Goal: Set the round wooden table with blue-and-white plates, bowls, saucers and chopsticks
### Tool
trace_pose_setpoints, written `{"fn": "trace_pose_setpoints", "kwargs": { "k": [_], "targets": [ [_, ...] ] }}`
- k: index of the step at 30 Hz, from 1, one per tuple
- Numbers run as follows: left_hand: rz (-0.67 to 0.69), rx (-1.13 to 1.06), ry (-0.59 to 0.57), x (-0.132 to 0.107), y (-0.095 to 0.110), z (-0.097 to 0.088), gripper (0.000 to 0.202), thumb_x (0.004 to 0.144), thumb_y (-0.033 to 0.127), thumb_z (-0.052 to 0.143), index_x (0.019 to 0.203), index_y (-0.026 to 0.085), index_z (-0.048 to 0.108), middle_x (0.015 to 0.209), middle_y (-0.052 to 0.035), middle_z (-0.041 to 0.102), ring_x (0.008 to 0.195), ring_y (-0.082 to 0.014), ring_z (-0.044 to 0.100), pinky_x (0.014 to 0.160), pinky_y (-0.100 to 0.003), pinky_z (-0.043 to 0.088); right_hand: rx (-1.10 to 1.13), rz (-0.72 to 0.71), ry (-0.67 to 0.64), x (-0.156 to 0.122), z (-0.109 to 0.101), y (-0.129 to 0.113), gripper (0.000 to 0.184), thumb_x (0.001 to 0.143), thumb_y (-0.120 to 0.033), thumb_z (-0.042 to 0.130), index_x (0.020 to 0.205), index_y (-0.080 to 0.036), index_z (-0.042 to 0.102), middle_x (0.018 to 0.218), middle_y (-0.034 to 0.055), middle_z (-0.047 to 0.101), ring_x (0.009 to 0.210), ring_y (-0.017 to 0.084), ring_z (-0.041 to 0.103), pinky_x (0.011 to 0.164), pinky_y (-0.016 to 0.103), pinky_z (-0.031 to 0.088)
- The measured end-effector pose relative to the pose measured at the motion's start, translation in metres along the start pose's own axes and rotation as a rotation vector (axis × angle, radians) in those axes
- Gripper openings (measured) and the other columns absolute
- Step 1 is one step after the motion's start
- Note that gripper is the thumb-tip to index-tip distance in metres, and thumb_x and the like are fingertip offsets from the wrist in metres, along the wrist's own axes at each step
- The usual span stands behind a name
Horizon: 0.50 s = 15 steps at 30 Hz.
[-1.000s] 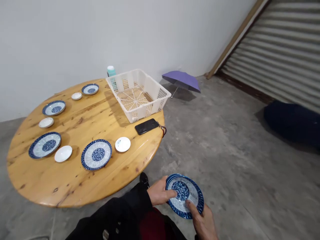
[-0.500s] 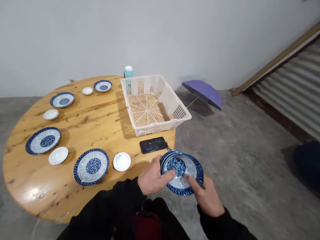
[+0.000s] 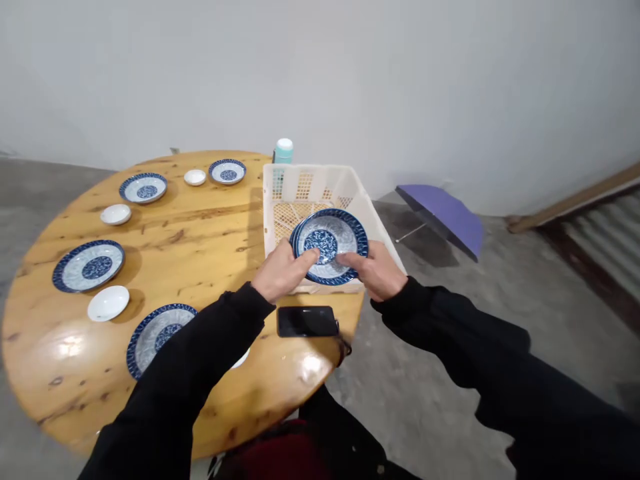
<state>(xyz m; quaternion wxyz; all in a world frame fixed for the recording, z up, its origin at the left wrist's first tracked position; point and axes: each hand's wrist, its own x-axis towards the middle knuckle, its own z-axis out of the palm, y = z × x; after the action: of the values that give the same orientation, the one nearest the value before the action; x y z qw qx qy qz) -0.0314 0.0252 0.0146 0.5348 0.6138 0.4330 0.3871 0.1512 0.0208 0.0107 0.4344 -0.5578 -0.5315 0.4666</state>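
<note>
Both my hands hold a small stack of blue-and-white patterned plates (image 3: 330, 243) above the white plastic basket (image 3: 320, 187). My left hand (image 3: 283, 270) grips the stack's left rim with the thumb on top. My right hand (image 3: 377, 270) grips the right rim the same way. The basket stands at the right side of the round wooden table (image 3: 200, 233). A black phone (image 3: 306, 321) lies on the table just below my hands.
Several blue-and-white plates (image 3: 89, 265) and small white dishes (image 3: 108, 303) are spread over the table's left half. A teal bottle (image 3: 283, 151) stands behind the basket. A purple umbrella (image 3: 443, 212) lies on the concrete floor to the right, near a metal shutter (image 3: 600, 233).
I have lifted the plate stack from low beside the table up and forward, over the basket. My view has swung left and nearer to the table.
</note>
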Motion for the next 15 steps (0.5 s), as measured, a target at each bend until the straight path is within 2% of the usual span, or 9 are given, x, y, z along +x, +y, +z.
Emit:
{"fn": "trace_pose_setpoints", "kwargs": {
  "k": [4, 7, 11, 15],
  "targets": [
    [-0.265, -0.051, 0.069, 0.056, -0.010, 0.002, 0.023, 0.083, 0.034, 0.057, 0.083, 0.013, 0.065, 0.075, -0.0065, 0.069, 0.071, -0.0178, 0.064, 0.063, -0.027, 0.052, 0.143, 0.254, -0.096, 0.070, -0.008, 0.016, 0.016, 0.060, -0.016, 0.066, 0.076, -0.013, 0.065, 0.064, 0.0036, 0.067, 0.063, 0.021, 0.065, 0.061, 0.034, 0.059],
    [-0.476, -0.067, 0.157, 0.102, -0.022, 0.008, 0.022, 0.081, 0.032, 0.061, 0.085, 0.011, 0.067, 0.075, -0.0093, 0.071, 0.072, -0.0204, 0.067, 0.063, -0.029, 0.054, 0.179, 0.408, -0.139, 0.116, -0.016, 0.025, 0.017, 0.061, -0.010, 0.067, 0.077, -0.012, 0.062, 0.059, 0.0036, 0.065, 0.060, 0.020, 0.065, 0.056, 0.034, 0.060],
    [-0.631, -0.142, 0.268, 0.163, -0.044, 0.014, 0.022, 0.080, 0.025, 0.061, 0.093, 0.008, 0.066, 0.077, -0.0116, 0.072, 0.076, -0.0232, 0.069, 0.068, -0.034, 0.058, 0.171, 0.503, -0.151, 0.174, -0.026, 0.046, 0.018, 0.065, -0.003, 0.063, 0.079, -0.012, 0.059, 0.056, 0.0013, 0.062, 0.052, 0.016, 0.061, 0.052, 0.031, 0.061],
    [-0.706, -0.186, 0.366, 0.217, -0.071, 0.011, 0.028, 0.080, 0.019, 0.059, 0.105, 0.008, 0.063, 0.079, -0.0114, 0.071, 0.076, -0.0238, 0.070, 0.070, -0.036, 0.058, 0.154, 0.538, -0.160, 0.232, -0.024, 0.071, 0.021, 0.066, 0.003, 0.058, 0.080, -0.013, 0.056, 0.054, -0.0012, 0.058, 0.049, 0.014, 0.059, 0.050, 0.029, 0.059]
  ]
}}
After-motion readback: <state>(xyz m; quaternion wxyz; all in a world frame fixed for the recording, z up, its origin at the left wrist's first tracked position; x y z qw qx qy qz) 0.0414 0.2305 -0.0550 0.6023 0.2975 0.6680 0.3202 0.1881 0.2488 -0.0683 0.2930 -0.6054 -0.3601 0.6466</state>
